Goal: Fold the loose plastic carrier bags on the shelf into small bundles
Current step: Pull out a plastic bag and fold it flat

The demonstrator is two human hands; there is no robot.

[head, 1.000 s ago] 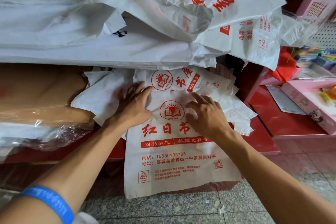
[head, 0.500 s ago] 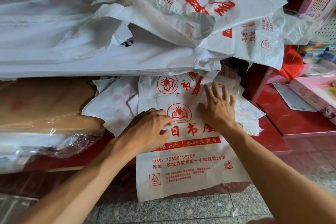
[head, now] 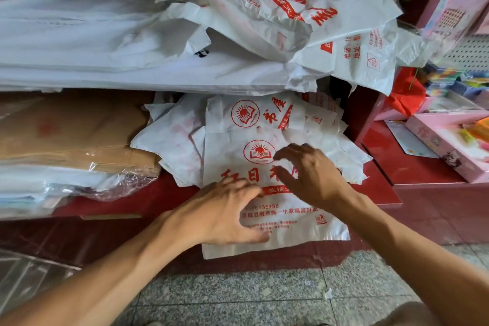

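At nine o'clock we see one flat brown cardboard sheet [head: 71, 132] lying under a wide stack of plain white plastic bags [head: 100, 42], with one crinkled clear plastic wrap [head: 105, 180] over further white goods below it, all resting on the dark red shelf [head: 164, 193].

Moving toward the centre, our left hand [head: 225, 217] lies at six o'clock on the lower part of the white plastic carrier bag printed in red with a sun-and-book logo [head: 230, 151]; its fingers are spread and nearly straight, the thumb stretched along the bag's lower edge, gripping nothing. This bag lies flat on the shelf with its bottom hanging over the shelf's front edge. Behind it, at twelve o'clock from it, we count at least one more bag with the same red logo [head: 246, 114], among several loose white ones we cannot count exactly.

Our right hand [head: 315, 174] is at three o'clock from the left, over the bag's red lettering, fingers loosely curved and spread; whether they touch the plastic we cannot tell.

Up at one o'clock a heap of crumpled white bags with red print [head: 304, 8] overhangs. At three o'clock one pink box [head: 444, 145] sits on a red surface [head: 412, 167].
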